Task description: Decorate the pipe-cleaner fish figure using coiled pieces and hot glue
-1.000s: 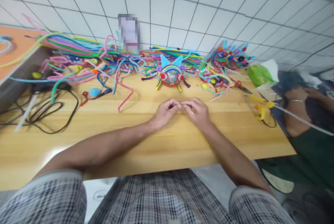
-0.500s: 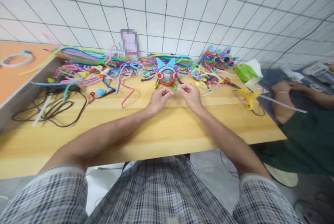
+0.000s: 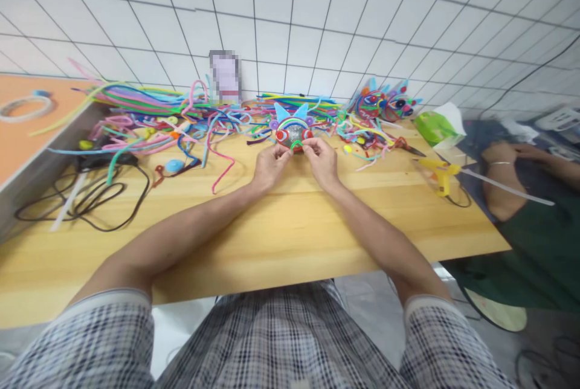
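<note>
Between my fingertips a short green pipe cleaner bends in an arch. My left hand pinches one end and my right hand pinches the other. Right behind it stands a decorated mask-like craft figure with a silvery front, red-and-white round eyes, blue pointed ears and purple curls at the sides. The green piece overlaps the lower front of the figure; whether it touches cannot be made out. My fingers hide the figure's bottom edge.
Piles of coloured pipe cleaners line the wall. Two similar figures stand right of centre. A yellow glue gun, scissors and a green tissue pack lie rightward. A black cable coils left. Another person's arm rests at the right.
Both hands have moved up and away from me, bringing the green pipe cleaner from below the figure to in front of its lower face. The piece now curves upward in an arch.
</note>
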`<state>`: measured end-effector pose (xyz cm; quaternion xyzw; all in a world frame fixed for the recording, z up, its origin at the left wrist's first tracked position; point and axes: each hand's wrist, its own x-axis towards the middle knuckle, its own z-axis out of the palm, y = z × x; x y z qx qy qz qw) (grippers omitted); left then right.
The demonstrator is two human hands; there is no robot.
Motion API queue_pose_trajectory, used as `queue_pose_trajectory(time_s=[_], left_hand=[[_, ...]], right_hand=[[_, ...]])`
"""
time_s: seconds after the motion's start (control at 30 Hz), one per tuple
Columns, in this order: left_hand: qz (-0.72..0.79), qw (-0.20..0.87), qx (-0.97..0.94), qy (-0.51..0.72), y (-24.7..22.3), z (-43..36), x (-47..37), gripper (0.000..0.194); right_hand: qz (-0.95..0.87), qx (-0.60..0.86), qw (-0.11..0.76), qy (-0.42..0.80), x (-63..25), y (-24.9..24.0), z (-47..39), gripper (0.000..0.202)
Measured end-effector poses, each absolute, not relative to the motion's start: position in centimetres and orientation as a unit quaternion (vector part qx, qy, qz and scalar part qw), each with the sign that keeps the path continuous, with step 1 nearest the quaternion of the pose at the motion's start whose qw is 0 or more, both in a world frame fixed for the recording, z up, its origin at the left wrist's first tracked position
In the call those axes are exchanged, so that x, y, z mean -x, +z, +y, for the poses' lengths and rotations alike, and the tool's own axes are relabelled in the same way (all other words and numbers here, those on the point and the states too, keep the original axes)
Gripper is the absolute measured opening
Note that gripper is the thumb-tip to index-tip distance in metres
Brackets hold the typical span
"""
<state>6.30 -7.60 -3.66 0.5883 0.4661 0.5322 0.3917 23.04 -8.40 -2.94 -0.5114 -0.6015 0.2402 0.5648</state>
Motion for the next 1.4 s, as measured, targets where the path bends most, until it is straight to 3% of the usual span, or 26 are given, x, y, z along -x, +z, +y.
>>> queue_pose_trajectory(time_s=[0.37,0.77,1.03,1.4], left_hand=[[0.448,0.434,-0.53,0.574,-5.4,-7.0,-7.0,0.012],[0.478,0.417,-0.532,0.561,-4.5,-7.3,-6.6,0.013],[0.432,0.385,-0.605,0.547,-4.3,-7.9,-5.7,0.013],[0.407,0.463,-0.57,0.542,-3.6,-8.5,-5.5,0.017]], right_hand=[[-0.559,0.507,0.593,0.282,-22.3,-5.4,-7.9,0.029],[-0.564,0.533,0.576,0.257,-22.6,-5.2,-8.3,0.029],[-0.643,0.486,0.555,0.206,-22.4,-4.0,-10.5,0.016],[-0.612,0.499,0.552,0.269,-21.5,-4.6,-10.9,0.023]])
